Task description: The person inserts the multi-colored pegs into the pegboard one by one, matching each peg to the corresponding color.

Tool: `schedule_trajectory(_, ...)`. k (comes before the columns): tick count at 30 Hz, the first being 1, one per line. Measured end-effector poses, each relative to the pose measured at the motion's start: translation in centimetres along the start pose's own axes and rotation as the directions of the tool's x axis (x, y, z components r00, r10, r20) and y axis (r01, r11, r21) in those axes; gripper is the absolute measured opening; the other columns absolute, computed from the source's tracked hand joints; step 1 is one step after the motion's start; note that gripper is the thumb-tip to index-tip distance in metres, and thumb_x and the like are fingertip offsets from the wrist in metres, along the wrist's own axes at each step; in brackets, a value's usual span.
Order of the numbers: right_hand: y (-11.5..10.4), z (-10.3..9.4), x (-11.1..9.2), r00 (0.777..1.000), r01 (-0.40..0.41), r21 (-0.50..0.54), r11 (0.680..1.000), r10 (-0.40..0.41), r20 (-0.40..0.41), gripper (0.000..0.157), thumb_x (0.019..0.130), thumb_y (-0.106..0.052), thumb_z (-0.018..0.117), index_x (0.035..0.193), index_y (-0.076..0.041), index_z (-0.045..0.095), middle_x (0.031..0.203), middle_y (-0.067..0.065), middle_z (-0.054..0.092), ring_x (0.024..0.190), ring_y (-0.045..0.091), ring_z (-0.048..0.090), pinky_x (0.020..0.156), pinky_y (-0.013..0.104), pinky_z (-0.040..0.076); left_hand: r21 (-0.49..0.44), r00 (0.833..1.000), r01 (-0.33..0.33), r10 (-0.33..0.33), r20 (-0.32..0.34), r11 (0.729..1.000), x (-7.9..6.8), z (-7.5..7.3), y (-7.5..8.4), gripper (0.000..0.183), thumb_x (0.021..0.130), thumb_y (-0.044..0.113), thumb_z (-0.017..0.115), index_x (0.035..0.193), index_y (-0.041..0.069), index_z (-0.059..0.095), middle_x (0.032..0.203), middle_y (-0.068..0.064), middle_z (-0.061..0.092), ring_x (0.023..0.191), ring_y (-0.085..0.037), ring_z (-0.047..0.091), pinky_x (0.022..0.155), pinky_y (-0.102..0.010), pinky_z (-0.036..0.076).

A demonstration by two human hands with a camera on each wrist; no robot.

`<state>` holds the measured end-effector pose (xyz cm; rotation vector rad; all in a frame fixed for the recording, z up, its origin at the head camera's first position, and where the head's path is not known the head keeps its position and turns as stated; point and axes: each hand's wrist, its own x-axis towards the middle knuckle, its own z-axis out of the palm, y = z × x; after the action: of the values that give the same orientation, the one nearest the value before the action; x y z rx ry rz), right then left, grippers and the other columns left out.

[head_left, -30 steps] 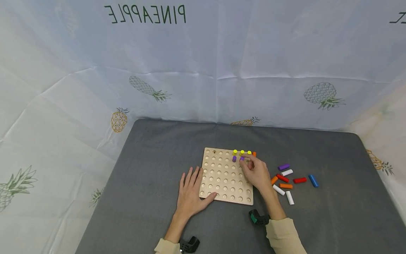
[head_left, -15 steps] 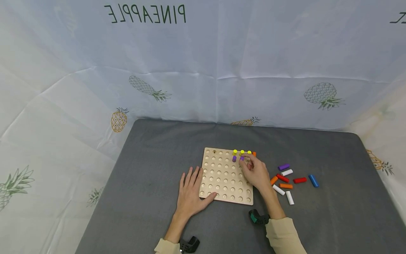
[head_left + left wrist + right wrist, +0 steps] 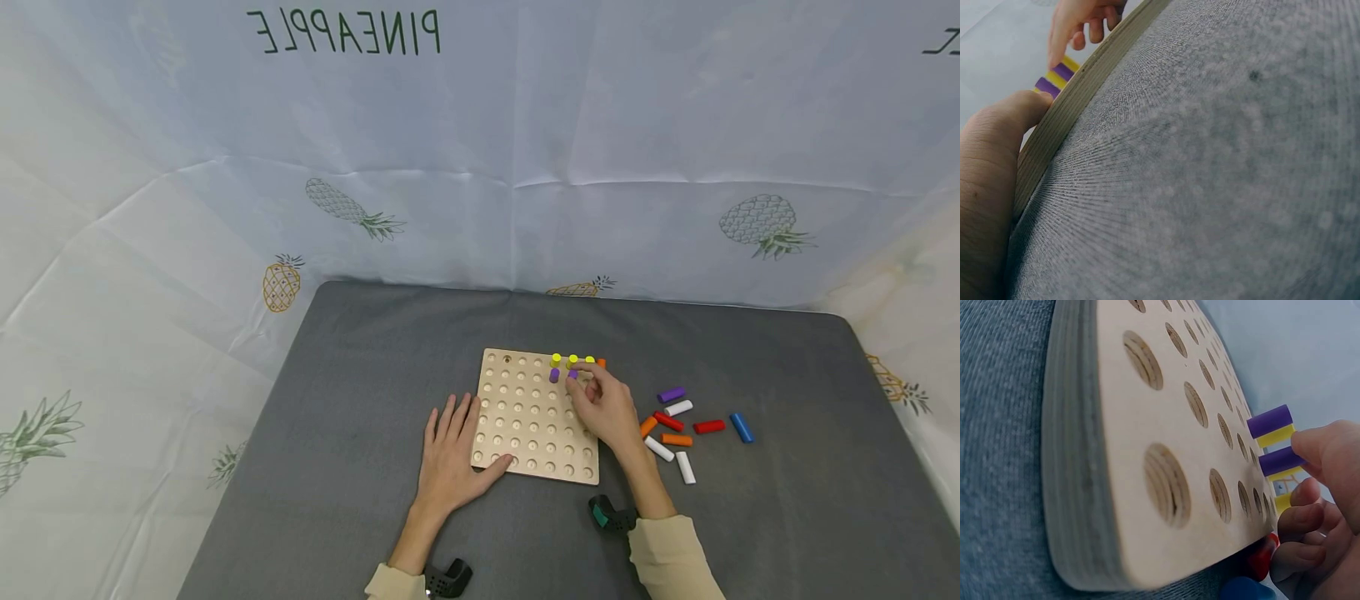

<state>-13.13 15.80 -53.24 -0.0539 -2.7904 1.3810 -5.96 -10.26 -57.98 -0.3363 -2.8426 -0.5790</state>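
Note:
A wooden pegboard (image 3: 517, 425) with rows of round holes lies flat on a grey table. My left hand (image 3: 448, 471) rests at its left side, fingers straight along the edge and thumb over the near edge. Yellow pegs (image 3: 556, 360) stand upright in the far row, towards the right. Just in front of them stand two purple pegs. My right hand (image 3: 606, 412) pinches the right-hand purple peg (image 3: 1280, 462) near its top with thumb and index finger; the index tip is hidden in the right wrist view. Beside it, the other purple peg (image 3: 1271, 420) is untouched.
Loose pegs lie right of the board: purple (image 3: 671, 394), white (image 3: 686, 467), red (image 3: 709, 426), orange (image 3: 677, 439) and blue (image 3: 742, 427). Another orange peg (image 3: 602, 364) shows by the board's far right corner. A pineapple-print cloth (image 3: 480, 225) hangs behind the table.

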Motion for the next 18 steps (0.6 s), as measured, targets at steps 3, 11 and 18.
schedule_trajectory(3,0.0,-0.1,0.0,1.000,0.013,0.005,1.000,-0.013,-0.014,0.030,0.097,-0.026,0.070,0.123,-0.011,0.070,0.069,0.004,0.048,0.048,0.009,0.039,0.044,0.023,0.028,-0.002,1.000,0.001,-0.001,0.002,1.000,0.0,0.0,0.0,0.101,0.081,0.068,0.070,0.158,0.010,0.039,0.160,-0.013,0.046,0.153,-0.035,0.036,0.125,-0.059,0.025)
schedule_trajectory(11,-0.2,-0.7,-0.1,0.991,0.061,0.007,0.998,-0.059,-0.120,0.025,0.095,-0.023,0.072,0.115,-0.007,0.074,0.066,0.005,0.048,0.046,0.004,0.033,0.043,0.022,0.026,-0.003,1.000,0.005,-0.005,0.010,1.000,0.1,-0.1,0.0,0.101,0.081,0.068,0.070,0.158,0.010,0.039,0.160,-0.013,0.046,0.153,-0.036,0.036,0.125,-0.059,0.024)
schedule_trajectory(18,0.4,-1.9,0.0,0.962,0.066,0.014,0.998,-0.060,-0.267,0.022,0.095,-0.018,0.072,0.110,-0.002,0.074,0.059,0.002,0.043,0.041,0.001,0.028,0.040,0.022,0.025,-0.003,1.000,0.001,-0.001,0.007,1.000,0.1,0.0,0.0,0.101,0.081,0.068,0.070,0.158,0.010,0.039,0.160,-0.013,0.046,0.154,-0.035,0.036,0.126,-0.058,0.023)
